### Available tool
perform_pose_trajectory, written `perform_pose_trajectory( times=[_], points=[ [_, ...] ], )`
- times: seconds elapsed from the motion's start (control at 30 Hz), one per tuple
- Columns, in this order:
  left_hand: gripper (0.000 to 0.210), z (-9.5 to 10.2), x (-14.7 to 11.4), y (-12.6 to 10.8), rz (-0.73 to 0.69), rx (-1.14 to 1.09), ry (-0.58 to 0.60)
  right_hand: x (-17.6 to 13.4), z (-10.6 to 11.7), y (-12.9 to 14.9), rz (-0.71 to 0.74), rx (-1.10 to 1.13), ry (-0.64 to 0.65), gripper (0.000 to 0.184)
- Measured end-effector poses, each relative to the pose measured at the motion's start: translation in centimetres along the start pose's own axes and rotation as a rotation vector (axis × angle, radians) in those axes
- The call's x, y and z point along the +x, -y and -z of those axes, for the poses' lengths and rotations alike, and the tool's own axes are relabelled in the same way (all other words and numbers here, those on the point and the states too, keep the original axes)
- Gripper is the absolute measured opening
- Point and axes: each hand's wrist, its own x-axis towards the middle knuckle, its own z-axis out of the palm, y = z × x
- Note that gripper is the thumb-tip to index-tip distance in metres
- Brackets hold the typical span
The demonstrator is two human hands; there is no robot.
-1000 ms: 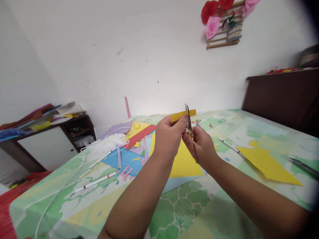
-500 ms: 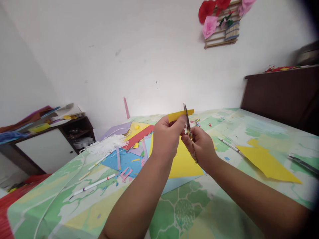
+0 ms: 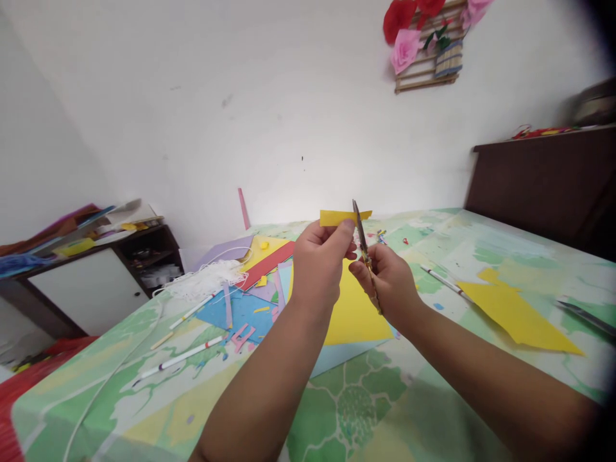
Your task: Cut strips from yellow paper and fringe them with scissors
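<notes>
A small strip of yellow paper (image 3: 334, 218) is pinched in my left hand (image 3: 317, 266), its thumb pressed on the near side. My right hand (image 3: 392, 279) is closed around the handles of a pair of scissors (image 3: 360, 226), partly hidden by the fingers. The blades point up and cross the strip near its right end, close to my left thumb. Below both hands, a larger yellow sheet (image 3: 359, 317) lies over a light blue sheet (image 3: 344, 356) on the table.
Left of my arms lie a blue sheet (image 3: 216, 314), a red strip (image 3: 269, 263), tangled white cord (image 3: 206, 279) and white pens (image 3: 183, 356). On the right are a yellow paper piece (image 3: 517, 314), another pen (image 3: 445, 281) and a dark pointed tool (image 3: 584, 316). A patterned cloth (image 3: 360, 410) covers the table.
My left hand and the yellow strip have shifted slightly left, and the strip sits more level. The scissors' tips have moved a little left; my right hand stays nearly still.
</notes>
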Motion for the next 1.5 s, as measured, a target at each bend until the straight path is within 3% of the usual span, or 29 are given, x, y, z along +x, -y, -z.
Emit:
perform_pose_trajectory(
  times=[0.1,0.53,1.13,1.5],
  points=[
    [0.012,0.0,0.0,-0.2,0.024,-0.014,0.001,0.1,-0.1,-0.1,0.001,0.003,0.004,0.042],
    [0.017,-0.4,-0.1,1.3,-0.116,-0.121,-0.04,-0.2,-0.6,-0.9,0.04,0.124,0.017,0.039],
    [0.026,-1.0,-0.5,2.0,-0.037,-0.135,-0.01,-0.1,-0.8,-0.3,-0.062,0.184,0.054,0.039],
    [0.026,-0.6,-0.1,1.4,-0.001,-0.068,0.007,0.0,-0.8,-0.6,-0.049,0.121,0.026,0.042]
  ],
)
